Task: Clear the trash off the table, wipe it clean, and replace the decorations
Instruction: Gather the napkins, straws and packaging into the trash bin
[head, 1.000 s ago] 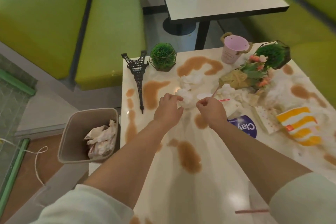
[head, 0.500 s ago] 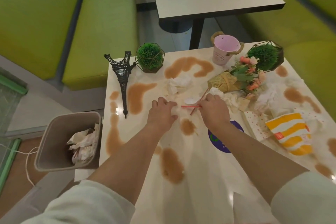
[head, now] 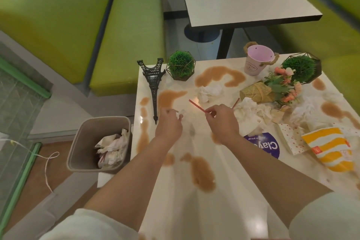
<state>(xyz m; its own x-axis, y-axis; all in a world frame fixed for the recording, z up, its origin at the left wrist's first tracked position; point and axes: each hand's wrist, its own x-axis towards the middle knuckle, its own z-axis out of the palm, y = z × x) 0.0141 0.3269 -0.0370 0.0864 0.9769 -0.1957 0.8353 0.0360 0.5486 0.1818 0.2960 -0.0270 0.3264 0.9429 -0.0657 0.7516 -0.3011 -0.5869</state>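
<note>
I have the right hand (head: 222,121) pinching a thin red straw (head: 196,105) at its near end, the rest angling up toward 11 o'clock above the tabletop (head: 175,210). My left hand (head: 169,124) has its fingers curled round a small white scrap (head: 182,111), though what that scrap is I cannot make out. The trash bin (head: 85,138) sits off the tabletop edge at 9 o'clock, already holding crumpled paper. Most trash is left: a crumpled napkin (head: 209,91) at 12 o'clock, a heap of tissues (head: 251,113) at 2 o'clock with a 2nd red stick (head: 236,102) poking from it, and a yellow-striped wrapper (head: 329,146) at 3 o'clock. My worry is the carry to the bin: the Eiffel Tower model (head: 153,87) stands just beside my left hand at 10 o'clock, and a careless sweep could tip it off the edge. Brown spills (head: 203,173) lie across the surface, so a dragged forearm would smear them. The straw could also drip or slip from so light a pinch. The purple sticker (head: 268,146) is partly covered by my right forearm, the flower bunch (head: 282,85) hides whatever lies beneath it, and the pink bucket (head: 257,60) lettering is too small to read.
</note>
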